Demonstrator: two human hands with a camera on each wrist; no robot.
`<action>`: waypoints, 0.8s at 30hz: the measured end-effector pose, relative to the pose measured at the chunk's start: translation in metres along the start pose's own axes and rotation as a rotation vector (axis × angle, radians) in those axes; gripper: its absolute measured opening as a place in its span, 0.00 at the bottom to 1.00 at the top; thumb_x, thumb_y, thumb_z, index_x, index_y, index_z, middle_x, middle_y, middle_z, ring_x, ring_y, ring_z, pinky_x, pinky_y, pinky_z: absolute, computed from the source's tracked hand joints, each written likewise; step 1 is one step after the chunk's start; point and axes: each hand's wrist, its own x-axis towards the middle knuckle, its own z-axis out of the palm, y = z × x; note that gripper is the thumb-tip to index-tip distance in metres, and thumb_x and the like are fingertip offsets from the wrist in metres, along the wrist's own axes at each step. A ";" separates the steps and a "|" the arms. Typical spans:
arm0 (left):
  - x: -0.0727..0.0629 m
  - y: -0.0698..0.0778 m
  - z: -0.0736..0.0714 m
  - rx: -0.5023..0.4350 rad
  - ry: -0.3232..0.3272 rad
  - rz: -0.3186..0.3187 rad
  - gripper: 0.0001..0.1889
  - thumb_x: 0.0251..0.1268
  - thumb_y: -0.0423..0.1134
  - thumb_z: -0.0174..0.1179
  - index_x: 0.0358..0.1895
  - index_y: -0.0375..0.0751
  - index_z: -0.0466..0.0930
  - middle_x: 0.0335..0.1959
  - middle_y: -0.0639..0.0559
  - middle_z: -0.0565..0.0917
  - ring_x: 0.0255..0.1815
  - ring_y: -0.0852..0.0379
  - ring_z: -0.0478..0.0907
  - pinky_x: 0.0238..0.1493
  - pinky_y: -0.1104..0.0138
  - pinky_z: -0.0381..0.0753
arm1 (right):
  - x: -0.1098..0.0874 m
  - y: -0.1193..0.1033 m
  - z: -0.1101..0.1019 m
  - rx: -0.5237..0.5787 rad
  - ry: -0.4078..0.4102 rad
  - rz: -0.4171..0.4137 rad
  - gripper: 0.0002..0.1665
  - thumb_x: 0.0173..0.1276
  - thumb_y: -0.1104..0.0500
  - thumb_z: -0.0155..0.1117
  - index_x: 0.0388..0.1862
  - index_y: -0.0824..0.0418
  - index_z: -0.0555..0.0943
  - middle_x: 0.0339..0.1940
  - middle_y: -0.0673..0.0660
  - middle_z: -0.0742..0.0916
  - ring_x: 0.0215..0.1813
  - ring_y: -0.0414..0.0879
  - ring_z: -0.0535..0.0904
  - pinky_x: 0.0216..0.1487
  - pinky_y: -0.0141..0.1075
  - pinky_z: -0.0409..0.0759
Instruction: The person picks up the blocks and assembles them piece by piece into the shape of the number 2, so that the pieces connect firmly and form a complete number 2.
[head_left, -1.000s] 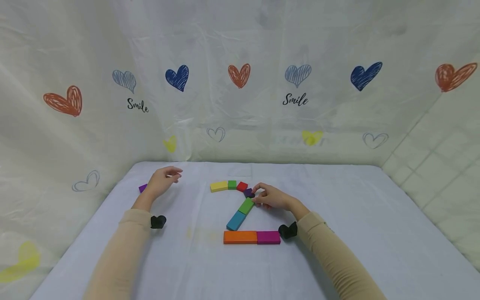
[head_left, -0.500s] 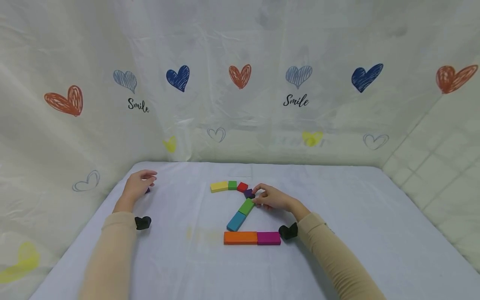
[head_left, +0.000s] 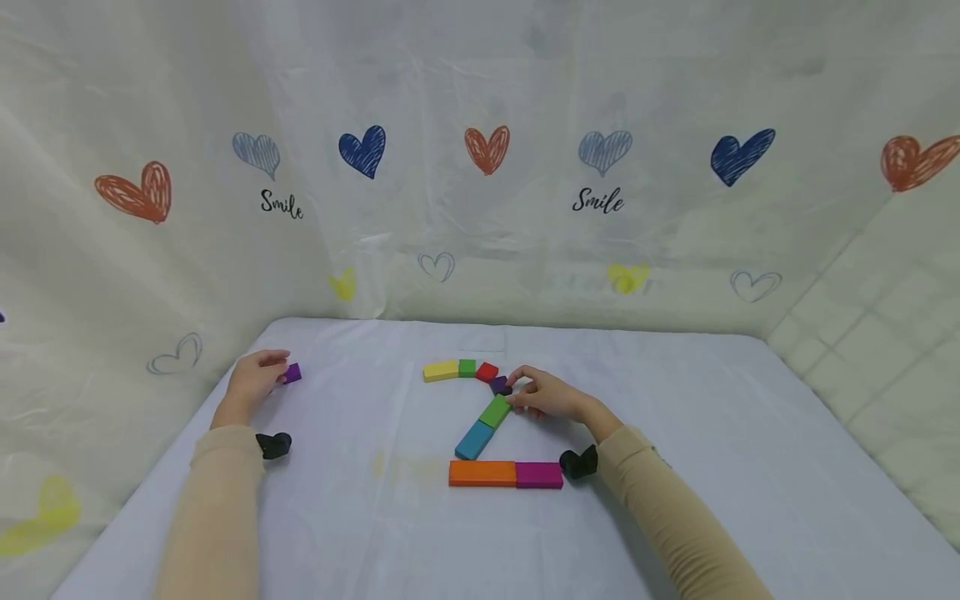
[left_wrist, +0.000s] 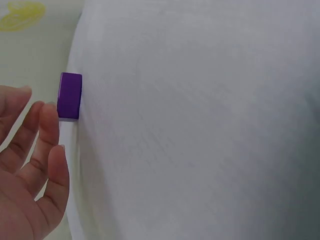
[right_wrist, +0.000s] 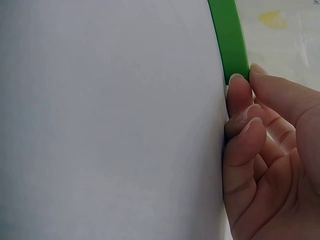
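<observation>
In the head view my left hand (head_left: pixel 253 379) is at the far left of the table, beside a purple block (head_left: pixel 292 372). The left wrist view shows its relaxed, spread fingers (left_wrist: pixel 48 125) next to that block, not round it. My right hand (head_left: pixel 551 393) pinches a dark purple block (head_left: pixel 500 385), partly hidden by its fingertips. Its thumb is at the upper end of a green block (head_left: pixel 495 411); in the right wrist view, fingertips touch that block's end. A blue block (head_left: pixel 475 440) meets the green one.
A yellow block (head_left: pixel 440 371), a small green block (head_left: pixel 467 367) and a red block (head_left: pixel 487 372) curve toward the dark purple one. Nearer me, an orange block (head_left: pixel 482 474) and a magenta block (head_left: pixel 539 475) lie end to end. White cloth covers the table (head_left: pixel 360 533).
My left hand has moved left and slightly nearer me, to the purple block, which shows again beside its fingers. My right hand and the arranged blocks have stayed put.
</observation>
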 end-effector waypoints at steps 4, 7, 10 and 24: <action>-0.002 -0.003 -0.003 0.033 0.011 -0.005 0.26 0.74 0.33 0.52 0.72 0.24 0.66 0.69 0.26 0.69 0.51 0.49 0.78 0.40 0.73 0.76 | 0.000 0.000 0.000 0.012 0.002 0.003 0.19 0.78 0.57 0.61 0.62 0.62 0.70 0.32 0.55 0.83 0.27 0.46 0.71 0.33 0.35 0.70; -0.004 -0.005 -0.004 0.074 -0.007 0.000 0.29 0.69 0.31 0.56 0.72 0.24 0.65 0.70 0.24 0.68 0.54 0.43 0.77 0.44 0.67 0.77 | -0.001 -0.001 0.000 0.014 0.004 0.010 0.19 0.78 0.56 0.61 0.61 0.61 0.70 0.32 0.55 0.83 0.27 0.46 0.71 0.33 0.35 0.70; -0.007 -0.005 -0.002 0.080 -0.033 -0.020 0.31 0.67 0.30 0.58 0.73 0.23 0.63 0.71 0.23 0.66 0.63 0.35 0.71 0.55 0.57 0.76 | -0.002 -0.001 0.001 0.012 -0.001 0.015 0.19 0.78 0.56 0.61 0.62 0.61 0.70 0.33 0.55 0.83 0.27 0.46 0.71 0.34 0.35 0.70; -0.005 0.002 0.008 0.017 0.042 -0.134 0.31 0.66 0.27 0.59 0.73 0.25 0.64 0.71 0.22 0.64 0.73 0.28 0.59 0.72 0.43 0.60 | -0.001 -0.002 0.000 0.004 -0.002 0.022 0.17 0.79 0.56 0.61 0.61 0.59 0.70 0.32 0.54 0.83 0.27 0.46 0.71 0.34 0.34 0.70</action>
